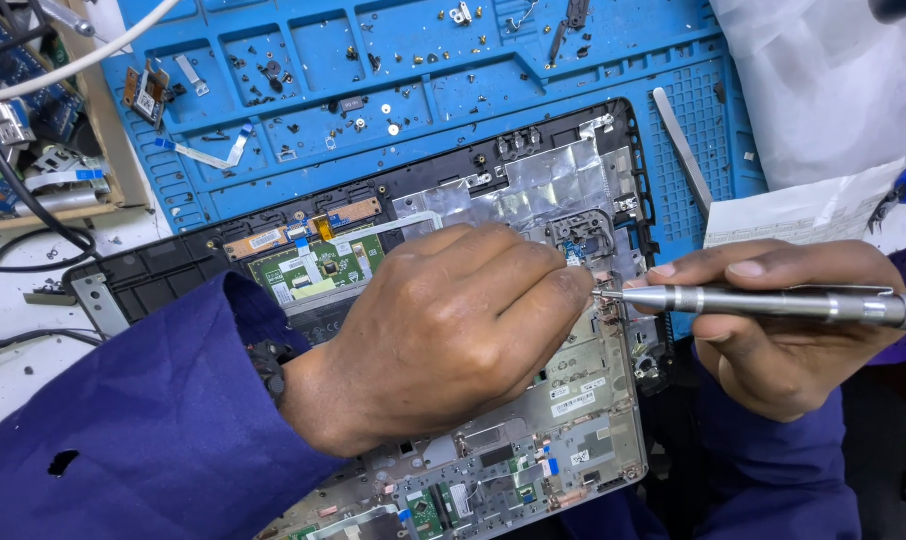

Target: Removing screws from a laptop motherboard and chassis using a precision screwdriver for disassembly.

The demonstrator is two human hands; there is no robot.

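Sleeve cloth, dark blue, fills the lower left of the frame, and from it the left hand reaches to the middle, knuckles up, fingers curled down onto the opened laptop chassis. Its fingertips pinch together at their right end, just where the driver's point arrives; whether a screw or other small part sits between them is hidden by the fingers themselves. The right hand comes in from the right edge, wrapped closed around a slim silver electric screwdriver, thumb and forefinger laid along the barrel. The tool's long axis runs almost level across the picture, tip pointing left, tail passing out of the right edge. That tip meets the left fingertips at centre right, over the chassis's right-hand rim, so the working spot lies directly left of the right hand's grip and right at the left hand's fingertips. Beyond the hands the chassis shows silver foil shielding and a green touchpad board. Farther up, a blue repair mat holds scattered screws, a ribbon cable and metal tweezers at upper right
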